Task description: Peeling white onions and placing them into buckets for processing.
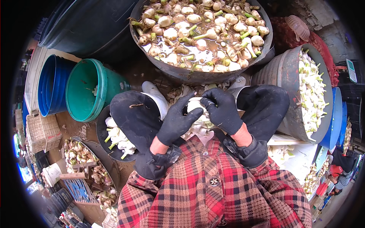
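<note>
Between my knees a white garlic bulb (195, 105) is held in both hands, which wear black gloves. The fingers and thumb of my left hand (177, 121) lie around its left side. From the right, the fingertips of my right hand (223, 111) press on it and partly cover it. Loose garlic skins (201, 125) are heaped just below the hands. Right in front stands a wide dark tub (182, 74) of brownish water, with many unpeeled garlic bulbs (194, 18) floating in it. Close by my left knee, a black basin (103, 142) holds cleaned white bulbs (121, 139).
At right a tilted grey bucket (273, 71) is full of white garlic (312, 91). A green bucket (98, 88) and a blue bucket (51, 85) stand at left, above a wicker basket (42, 132). Rough garlic fills another tub (112, 168) lower left. Another person (340, 168) is far right.
</note>
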A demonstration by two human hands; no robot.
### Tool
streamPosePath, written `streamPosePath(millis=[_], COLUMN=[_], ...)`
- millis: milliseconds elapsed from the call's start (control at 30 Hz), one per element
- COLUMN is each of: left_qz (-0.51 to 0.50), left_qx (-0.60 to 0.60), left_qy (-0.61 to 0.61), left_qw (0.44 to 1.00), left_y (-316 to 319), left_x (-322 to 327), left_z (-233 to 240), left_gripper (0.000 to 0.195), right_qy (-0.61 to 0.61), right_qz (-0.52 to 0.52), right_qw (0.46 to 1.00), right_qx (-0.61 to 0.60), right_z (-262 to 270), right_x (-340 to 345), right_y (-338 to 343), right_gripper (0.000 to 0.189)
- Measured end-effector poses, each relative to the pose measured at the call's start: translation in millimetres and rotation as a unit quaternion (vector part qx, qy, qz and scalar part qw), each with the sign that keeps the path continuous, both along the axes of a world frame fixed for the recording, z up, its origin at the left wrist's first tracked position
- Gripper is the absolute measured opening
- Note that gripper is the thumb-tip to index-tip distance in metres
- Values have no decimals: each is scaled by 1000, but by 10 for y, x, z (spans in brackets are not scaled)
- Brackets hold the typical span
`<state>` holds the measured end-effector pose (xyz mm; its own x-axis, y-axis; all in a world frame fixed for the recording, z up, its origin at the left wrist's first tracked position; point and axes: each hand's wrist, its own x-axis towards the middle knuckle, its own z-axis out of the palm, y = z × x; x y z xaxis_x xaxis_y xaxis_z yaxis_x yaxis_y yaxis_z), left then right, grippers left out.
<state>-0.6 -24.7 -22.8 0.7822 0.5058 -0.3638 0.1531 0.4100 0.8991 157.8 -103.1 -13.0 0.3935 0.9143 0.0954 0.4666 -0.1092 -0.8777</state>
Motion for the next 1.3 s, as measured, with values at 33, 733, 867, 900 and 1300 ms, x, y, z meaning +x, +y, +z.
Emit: streamPosePath(millis=[33, 733, 867, 900, 1300], left_qz=[6, 82, 73, 73, 126], left_qx=[71, 99, 11, 22, -3], left_qy=[36, -109, -72, -73, -100], left_qw=[997, 986, 995, 994, 987], left_y=[-23, -131, -102, -107, -125], left_x=[29, -144, -223, -226, -463], left_z=[-14, -87, -163, -180, -141], left_gripper=[53, 58, 50, 47, 34], right_qy=[-36, 105, 19, -22, -130], right_qz=[-1, -62, -84, -88, -42], right_qw=[999, 990, 996, 996, 990], right_qx=[-7, -72, -20, -10, 32], right_z=[-45, -474, -536, -552, -627], right_x=[4, -73, -160, -171, -287], right_y=[-8, 43, 64, 52, 200], right_gripper=[11, 16, 11, 9, 8])
